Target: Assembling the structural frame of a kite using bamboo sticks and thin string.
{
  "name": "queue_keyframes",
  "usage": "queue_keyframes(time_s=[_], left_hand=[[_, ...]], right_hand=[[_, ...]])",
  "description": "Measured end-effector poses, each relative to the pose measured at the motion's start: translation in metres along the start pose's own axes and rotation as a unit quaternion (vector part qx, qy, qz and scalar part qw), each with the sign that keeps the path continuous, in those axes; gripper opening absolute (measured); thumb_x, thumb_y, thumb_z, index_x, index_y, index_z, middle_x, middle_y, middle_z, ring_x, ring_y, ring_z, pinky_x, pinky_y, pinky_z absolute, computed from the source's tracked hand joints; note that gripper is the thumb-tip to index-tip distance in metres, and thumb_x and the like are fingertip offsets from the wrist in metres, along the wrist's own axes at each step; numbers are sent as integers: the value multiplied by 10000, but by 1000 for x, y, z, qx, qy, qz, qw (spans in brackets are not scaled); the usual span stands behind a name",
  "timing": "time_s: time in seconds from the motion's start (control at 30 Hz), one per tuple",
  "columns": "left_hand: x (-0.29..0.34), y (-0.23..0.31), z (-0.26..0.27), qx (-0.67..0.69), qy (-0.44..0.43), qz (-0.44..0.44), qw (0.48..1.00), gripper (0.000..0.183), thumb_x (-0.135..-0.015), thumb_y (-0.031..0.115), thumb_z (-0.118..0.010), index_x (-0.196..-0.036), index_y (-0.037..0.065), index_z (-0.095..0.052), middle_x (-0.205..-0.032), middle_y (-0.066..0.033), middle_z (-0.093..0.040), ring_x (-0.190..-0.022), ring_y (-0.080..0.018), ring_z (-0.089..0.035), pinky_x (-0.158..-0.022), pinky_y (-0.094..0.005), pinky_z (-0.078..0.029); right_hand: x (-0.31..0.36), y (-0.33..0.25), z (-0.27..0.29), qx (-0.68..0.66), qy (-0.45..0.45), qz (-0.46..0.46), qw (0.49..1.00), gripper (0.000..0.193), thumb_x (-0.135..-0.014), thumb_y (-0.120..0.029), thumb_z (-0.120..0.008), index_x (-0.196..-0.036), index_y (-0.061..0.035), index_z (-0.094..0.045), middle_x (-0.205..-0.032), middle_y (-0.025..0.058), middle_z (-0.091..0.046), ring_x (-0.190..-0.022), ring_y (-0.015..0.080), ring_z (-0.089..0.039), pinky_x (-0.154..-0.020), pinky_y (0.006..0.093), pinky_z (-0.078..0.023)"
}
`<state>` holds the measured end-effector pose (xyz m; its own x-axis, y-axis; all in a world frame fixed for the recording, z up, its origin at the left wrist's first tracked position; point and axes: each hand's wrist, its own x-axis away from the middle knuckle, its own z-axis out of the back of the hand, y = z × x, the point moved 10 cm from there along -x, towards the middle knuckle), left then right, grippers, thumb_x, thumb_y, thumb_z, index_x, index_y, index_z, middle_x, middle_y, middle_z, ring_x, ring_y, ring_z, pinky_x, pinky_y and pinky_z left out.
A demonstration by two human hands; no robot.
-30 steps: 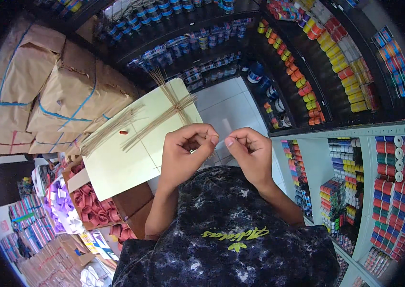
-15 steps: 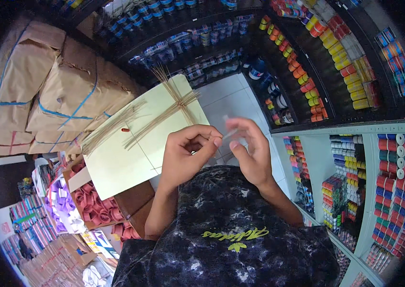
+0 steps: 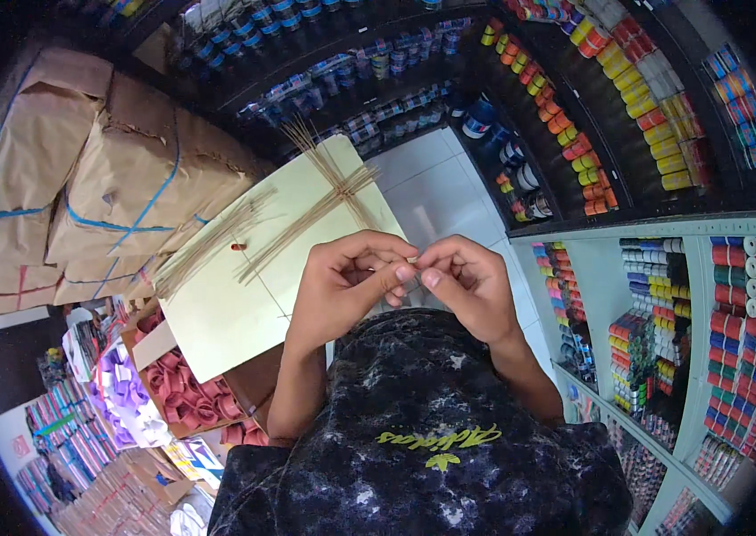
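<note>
Crossed thin tan sticks [image 3: 340,192] on a pale yellow board [image 3: 217,329], left of the pinch.
Their long axis slants up-right, nearer the bare left hand [image 3: 342,288], whose fingertips close on a small, mostly hidden pale piece [image 3: 412,260], as do the bare right hand's [image 3: 474,288].

The right hand [image 3: 472,290] has drawn in to the left hand [image 3: 338,290].
</note>
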<state>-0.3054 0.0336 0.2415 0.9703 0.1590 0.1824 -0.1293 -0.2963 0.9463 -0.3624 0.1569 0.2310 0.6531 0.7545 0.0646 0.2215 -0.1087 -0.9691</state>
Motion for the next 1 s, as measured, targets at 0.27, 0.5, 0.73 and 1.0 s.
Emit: queue_keyframes(time_s=[0.27,0.5,0.73,1.0], left_hand=[[-4,0,16,-39,-10,12,999,146,-919,19,-706,-1053,-38,-695,-847,-59,-706,-678,-84,-647,-596,-225,-529],[-9,4,19,-48,-8,13,999,107,-917,14,-692,-1015,-28,-699,-820,-44,-695,-628,-69,-620,-555,-212,-506],[-15,-1,19,-45,-30,26,998,106,-917,14,-666,-1005,-34,-700,-799,-45,-682,-617,-69,-611,-543,-213,-498],[-23,4,4,-79,-49,9,996,83,-923,28,-668,-981,-26,-692,-793,-3,-664,-644,-32,-568,-568,-193,-448]], right_hand=[[-5,-6,4,56,79,22,995,75,-952,-68,-659,-974,3,-660,-798,-36,-616,-695,-4,-500,-603,175,-377],[-6,-1,2,71,78,-3,994,50,-943,-45,-649,-949,4,-643,-793,-29,-597,-699,12,-497,-618,179,-375],[-7,2,5,31,118,24,992,37,-944,-44,-639,-955,-11,-629,-757,-59,-566,-659,-7,-449,-577,182,-349],[-3,-6,16,116,92,36,988,48,-934,-11,-652,-975,-2,-628,-777,-52,-561,-657,-9,-433,-575,175,-321]])
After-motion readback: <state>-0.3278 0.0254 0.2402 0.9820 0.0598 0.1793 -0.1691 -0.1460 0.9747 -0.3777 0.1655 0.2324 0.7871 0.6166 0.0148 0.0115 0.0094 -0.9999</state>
